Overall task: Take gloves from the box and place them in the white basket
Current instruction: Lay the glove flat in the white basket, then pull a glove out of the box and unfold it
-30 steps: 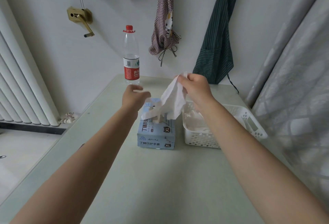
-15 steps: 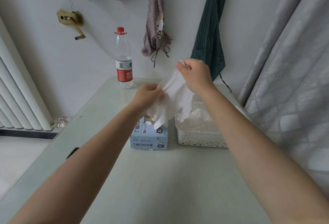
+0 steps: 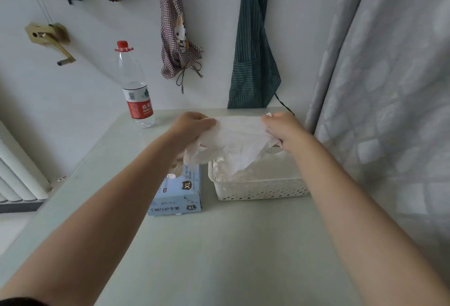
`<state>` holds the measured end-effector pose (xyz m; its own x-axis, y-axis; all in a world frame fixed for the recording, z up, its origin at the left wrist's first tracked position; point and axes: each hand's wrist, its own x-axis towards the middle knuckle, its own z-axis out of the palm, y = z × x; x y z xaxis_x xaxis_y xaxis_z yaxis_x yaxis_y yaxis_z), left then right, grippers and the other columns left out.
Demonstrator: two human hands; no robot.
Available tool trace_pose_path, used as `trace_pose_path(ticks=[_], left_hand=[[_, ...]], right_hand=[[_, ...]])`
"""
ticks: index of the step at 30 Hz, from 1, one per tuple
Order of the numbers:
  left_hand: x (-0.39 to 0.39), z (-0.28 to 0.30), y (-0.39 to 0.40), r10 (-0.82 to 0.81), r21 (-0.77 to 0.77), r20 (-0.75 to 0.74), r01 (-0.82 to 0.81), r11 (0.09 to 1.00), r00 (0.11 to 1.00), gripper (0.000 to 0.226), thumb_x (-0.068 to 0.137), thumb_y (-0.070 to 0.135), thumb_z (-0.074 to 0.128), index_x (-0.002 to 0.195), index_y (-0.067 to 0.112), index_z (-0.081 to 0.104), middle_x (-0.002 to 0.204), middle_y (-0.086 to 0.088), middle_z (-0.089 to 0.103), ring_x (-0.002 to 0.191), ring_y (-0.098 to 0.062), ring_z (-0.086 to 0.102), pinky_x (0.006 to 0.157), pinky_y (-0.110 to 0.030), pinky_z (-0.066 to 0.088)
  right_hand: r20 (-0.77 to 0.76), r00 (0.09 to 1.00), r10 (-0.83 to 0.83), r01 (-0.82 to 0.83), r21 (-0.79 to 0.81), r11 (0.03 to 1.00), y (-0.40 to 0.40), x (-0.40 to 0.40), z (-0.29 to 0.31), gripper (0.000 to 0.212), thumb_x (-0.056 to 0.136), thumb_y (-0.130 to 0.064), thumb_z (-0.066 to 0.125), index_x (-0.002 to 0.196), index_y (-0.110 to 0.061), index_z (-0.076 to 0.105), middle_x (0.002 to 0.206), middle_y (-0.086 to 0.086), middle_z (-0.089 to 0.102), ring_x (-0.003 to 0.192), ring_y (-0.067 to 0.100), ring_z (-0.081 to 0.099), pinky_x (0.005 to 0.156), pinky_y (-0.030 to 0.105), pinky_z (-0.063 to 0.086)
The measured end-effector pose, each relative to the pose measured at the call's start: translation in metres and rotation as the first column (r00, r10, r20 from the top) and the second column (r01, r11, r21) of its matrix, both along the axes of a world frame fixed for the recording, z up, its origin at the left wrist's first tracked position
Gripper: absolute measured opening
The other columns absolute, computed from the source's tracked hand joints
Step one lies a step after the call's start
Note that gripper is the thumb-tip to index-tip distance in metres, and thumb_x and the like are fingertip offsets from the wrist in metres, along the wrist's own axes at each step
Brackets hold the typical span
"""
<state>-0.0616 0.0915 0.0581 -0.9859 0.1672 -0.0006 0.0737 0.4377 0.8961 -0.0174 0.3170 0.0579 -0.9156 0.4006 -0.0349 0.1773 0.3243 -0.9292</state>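
Note:
A thin white glove [image 3: 233,142] is stretched out flat between both hands, above the white basket [image 3: 260,191]. My left hand [image 3: 190,128] grips its left end, where the glove fingers hang down. My right hand [image 3: 282,128] pinches its right end. The basket has perforated walls and holds more white gloves. The light blue glove box [image 3: 177,196], marked XL, lies just left of the basket, with a bit of white glove showing at its top opening.
A plastic water bottle [image 3: 136,91] with a red cap stands at the table's back left. Aprons hang on the wall behind. A grey curtain [image 3: 389,86] runs along the table's right side. A white radiator [image 3: 17,179] is at far left.
My right hand pulled the glove out of the box and up. My left hand then took its other end, and both hands spread it sideways over the basket.

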Motion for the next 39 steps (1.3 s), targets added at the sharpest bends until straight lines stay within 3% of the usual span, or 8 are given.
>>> trace_pose_path(ticks=[4,10,15,18,22,25,29,39], left_hand=[[-0.014,-0.014,0.034,-0.041,-0.243,-0.074,0.022,0.97,0.996,0.004,0.083,0.019,0.07,0.08,0.02,0.068,0.073,-0.001,0.066,0.056,-0.015,0.057,0.053,-0.022,0.047],[-0.023,-0.045,0.065,-0.097,-0.447,-0.17,0.011,0.894,0.981,0.034,0.083,0.003,0.046,0.093,0.026,0.069,0.094,0.002,0.064,0.063,-0.012,0.057,0.049,-0.02,0.041],[-0.02,-0.059,0.078,-0.276,-0.574,-0.346,0.03,0.818,0.897,0.017,0.089,0.027,0.057,0.1,0.028,0.071,0.104,0.0,0.062,0.096,-0.02,0.059,0.08,-0.03,0.047],[-0.01,-0.066,0.089,-0.479,-0.665,-0.157,0.266,0.698,0.864,0.046,0.081,0.067,0.059,0.117,0.038,0.064,0.125,0.005,0.058,0.118,-0.018,0.053,0.101,-0.042,0.044],[-0.001,-0.075,0.089,-0.549,-0.74,0.146,0.459,0.491,0.823,0.085,0.077,0.07,0.064,0.147,0.032,0.036,0.153,0.0,0.035,0.139,-0.023,0.034,0.115,-0.046,0.031],[0.002,-0.067,0.08,-0.527,-0.648,-0.059,0.369,0.666,0.848,0.064,0.081,0.061,0.066,0.136,0.032,0.051,0.141,0.001,0.049,0.128,-0.019,0.047,0.109,-0.041,0.038],[0.0,-0.048,0.041,-0.247,-0.412,-0.384,0.075,0.908,0.89,0.012,0.09,0.031,0.061,0.095,0.025,0.07,0.099,0.005,0.068,0.092,-0.014,0.062,0.085,-0.034,0.053],[-0.013,-0.067,-0.093,0.178,-0.457,-0.203,-0.254,0.853,0.963,0.014,0.086,0.026,0.059,0.092,0.024,0.072,0.097,0.004,0.066,0.083,-0.019,0.062,0.065,-0.027,0.046]], right_hand=[[0.111,0.993,-0.044,0.044,0.0,0.999,0.027,-0.006,-0.042,0.025,0.096,-0.017,0.048,0.074,-0.008,0.053,0.069,0.011,0.052,0.058,0.023,0.052,0.05,0.022,0.042],[0.071,0.988,-0.139,0.109,0.322,0.94,0.057,-0.006,-0.07,0.034,0.099,-0.021,0.044,0.067,-0.014,0.036,0.074,0.001,0.042,0.085,0.022,0.044,0.072,0.027,0.031],[0.007,0.985,-0.173,0.146,0.5,0.853,0.063,0.0,-0.074,0.022,0.102,-0.022,0.041,0.098,-0.003,0.052,0.111,0.02,0.06,0.104,0.035,0.056,0.071,0.03,0.03],[-0.016,0.978,-0.21,0.171,0.64,0.749,0.06,0.001,-0.076,0.023,0.103,-0.019,0.04,0.112,-0.001,0.052,0.112,0.019,0.062,0.103,0.036,0.059,0.069,0.032,0.035],[0.01,0.969,-0.246,0.143,0.791,0.594,0.049,0.004,-0.076,0.021,0.1,-0.015,0.047,0.118,-0.003,0.049,0.118,0.017,0.057,0.109,0.034,0.056,0.072,0.036,0.041],[-0.051,0.972,-0.23,0.157,0.869,0.47,0.033,0.002,-0.071,0.023,0.096,-0.018,0.05,0.116,-0.007,0.051,0.123,0.015,0.051,0.115,0.031,0.048,0.088,0.039,0.041],[-0.126,0.992,-0.019,0.117,0.845,0.522,-0.006,-0.009,-0.057,0.017,0.095,-0.015,0.044,0.103,-0.008,0.057,0.106,0.01,0.056,0.099,0.03,0.052,0.082,0.039,0.039],[-0.066,0.896,0.439,-0.264,0.716,0.647,-0.131,-0.033,-0.061,0.012,0.089,-0.011,0.052,0.095,-0.015,0.062,0.089,-0.006,0.053,0.088,0.019,0.055,0.08,0.036,0.045]])
